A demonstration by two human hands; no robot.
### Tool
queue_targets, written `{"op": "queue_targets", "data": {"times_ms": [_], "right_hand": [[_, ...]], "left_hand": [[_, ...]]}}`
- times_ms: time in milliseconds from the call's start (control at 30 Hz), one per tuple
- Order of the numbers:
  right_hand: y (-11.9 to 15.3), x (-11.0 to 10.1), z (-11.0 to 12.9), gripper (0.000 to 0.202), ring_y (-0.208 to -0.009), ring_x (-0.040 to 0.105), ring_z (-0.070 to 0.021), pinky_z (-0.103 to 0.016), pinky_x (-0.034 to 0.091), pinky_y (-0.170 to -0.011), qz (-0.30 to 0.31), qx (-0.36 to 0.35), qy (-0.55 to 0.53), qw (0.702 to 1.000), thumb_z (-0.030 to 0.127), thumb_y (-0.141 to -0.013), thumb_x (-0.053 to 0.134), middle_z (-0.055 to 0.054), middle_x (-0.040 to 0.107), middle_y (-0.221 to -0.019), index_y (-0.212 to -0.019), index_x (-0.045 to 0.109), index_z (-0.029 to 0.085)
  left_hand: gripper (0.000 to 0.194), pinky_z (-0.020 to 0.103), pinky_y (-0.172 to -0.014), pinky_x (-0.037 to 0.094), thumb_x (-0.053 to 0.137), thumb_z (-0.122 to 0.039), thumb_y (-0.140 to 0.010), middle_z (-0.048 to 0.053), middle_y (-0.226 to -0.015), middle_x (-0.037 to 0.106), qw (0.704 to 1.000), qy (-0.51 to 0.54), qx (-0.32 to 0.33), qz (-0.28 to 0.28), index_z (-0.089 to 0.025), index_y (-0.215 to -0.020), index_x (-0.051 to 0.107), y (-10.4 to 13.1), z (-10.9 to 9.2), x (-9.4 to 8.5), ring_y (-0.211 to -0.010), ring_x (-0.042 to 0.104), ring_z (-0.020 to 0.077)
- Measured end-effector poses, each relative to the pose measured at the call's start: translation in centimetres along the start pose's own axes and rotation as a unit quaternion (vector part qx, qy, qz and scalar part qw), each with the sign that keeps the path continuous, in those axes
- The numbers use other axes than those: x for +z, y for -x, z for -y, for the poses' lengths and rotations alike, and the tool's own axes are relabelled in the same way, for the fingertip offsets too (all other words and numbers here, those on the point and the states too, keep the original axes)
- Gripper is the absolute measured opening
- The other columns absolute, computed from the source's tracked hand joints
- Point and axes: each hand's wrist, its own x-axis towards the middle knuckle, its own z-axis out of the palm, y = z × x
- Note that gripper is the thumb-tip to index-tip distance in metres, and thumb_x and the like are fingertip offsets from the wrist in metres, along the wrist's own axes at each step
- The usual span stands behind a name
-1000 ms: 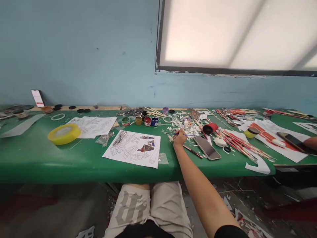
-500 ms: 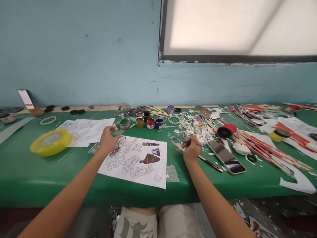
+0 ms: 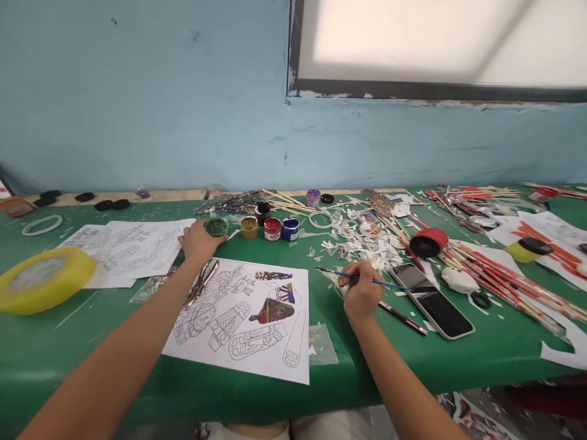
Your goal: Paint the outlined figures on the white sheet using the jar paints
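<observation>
My left hand (image 3: 200,242) is closed round the side of an open jar of green paint (image 3: 216,227). In my right hand (image 3: 362,287) a thin blue paintbrush (image 3: 342,273) lies between the fingers, its dark tip pointing left above the table. Between my arms is a white sheet (image 3: 257,305) with outlined figures, a few of them painted in dark red, blue and gold. Metal scissors (image 3: 202,281) rest on its left edge. Right of the green jar stand open jars of ochre paint (image 3: 249,228), red paint (image 3: 272,229) and blue paint (image 3: 290,230).
A yellow tape roll (image 3: 46,278) and more printed sheets (image 3: 142,244) lie at left. At right are a phone (image 3: 435,302), a dark pen (image 3: 403,318), a red cup on its side (image 3: 428,242), paper scraps (image 3: 362,250) and bundled red-and-white sticks (image 3: 504,287).
My left hand has moved from above the scissors to the green paint jar and taken hold of it. The right hand keeps the brush. The camera view has shifted closer and downward.
</observation>
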Motion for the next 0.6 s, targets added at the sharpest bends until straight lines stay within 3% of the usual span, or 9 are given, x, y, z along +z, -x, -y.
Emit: {"op": "queue_targets", "data": {"times_ms": [67,100,167,233,300,400,600], "right_hand": [[-0.1,0.4,0.3,0.050,-0.037,0.047,-0.0095,-0.023,0.036,-0.038,0.027,-0.032,0.024,0.999,0.056,-0.087,0.059,0.003,0.052,-0.045,-0.055,0.059,0.018],[-0.3,0.8,0.7,0.048,-0.038,0.049,-0.0102,-0.024,0.037,-0.038,0.043,-0.060,0.036,0.997,0.054,-0.089,0.058,0.003,0.053,-0.046,-0.057,0.062,0.018],[-0.9,2.2,1.7,0.045,-0.040,0.052,-0.0111,-0.024,0.038,-0.040,0.076,-0.108,0.003,0.991,0.047,-0.093,0.056,0.001,0.057,-0.048,-0.061,0.067,0.018],[-1.8,4.1,3.0,0.045,-0.041,0.056,-0.0119,-0.026,0.041,-0.041,0.092,-0.168,-0.071,0.979,0.046,-0.093,0.057,0.000,0.059,-0.048,-0.059,0.068,0.018],[-2.6,6.0,4.1,0.048,-0.035,0.051,-0.0110,-0.026,0.040,-0.038,0.095,-0.201,-0.128,0.967,0.046,-0.093,0.058,0.003,0.051,-0.041,-0.053,0.063,0.020],[-3.2,7.5,4.7,0.054,-0.028,0.042,-0.0090,-0.025,0.034,-0.033,0.087,-0.189,-0.145,0.967,0.048,-0.094,0.054,0.006,0.041,-0.035,-0.047,0.052,0.021],[-2.1,6.9,3.4,0.057,-0.025,0.035,-0.0072,-0.023,0.026,-0.030,0.107,-0.134,-0.129,0.977,0.048,-0.091,0.061,0.008,0.032,-0.033,-0.044,0.047,0.021]], "left_hand": [[0.064,0.056,-0.110,0.037,0.079,-0.037,-0.070,0.016,-0.135,0.057,0.997,0.038,0.048,-0.038,-0.020,-0.125,0.050,1.5,-0.3,-0.1,-0.134,0.045,0.0393],[0.063,0.052,-0.108,0.041,0.079,-0.032,-0.070,0.015,-0.135,0.057,0.985,0.106,0.113,-0.070,-0.020,-0.124,0.048,2.4,-0.6,-0.1,-0.131,0.049,0.0357],[0.059,0.046,-0.105,0.047,0.079,-0.027,-0.070,0.012,-0.137,0.055,0.932,0.252,0.252,-0.073,-0.023,-0.117,0.044,4.4,-1.6,0.0,-0.125,0.056,0.0288],[0.059,0.041,-0.099,0.052,0.080,-0.024,-0.068,0.010,-0.130,0.059,0.881,0.343,0.323,-0.038,-0.024,-0.113,0.041,6.4,-3.0,0.4,-0.120,0.059,0.0248],[0.058,0.037,-0.094,0.053,0.079,-0.022,-0.068,0.008,-0.120,0.062,0.859,0.396,0.324,-0.008,-0.024,-0.111,0.040,8.2,-4.2,1.2,-0.112,0.062,0.0217],[0.055,0.032,-0.083,0.055,0.079,-0.024,-0.069,0.005,-0.111,0.059,0.857,0.418,0.297,0.049,-0.024,-0.110,0.042,10.4,-5.0,2.8,-0.100,0.063,0.0182],[0.057,0.028,-0.072,0.052,0.080,-0.022,-0.064,0.004,-0.109,0.057,0.875,0.352,0.298,0.148,-0.024,-0.110,0.046,13.0,-4.3,4.1,-0.097,0.062,0.0193]]}}
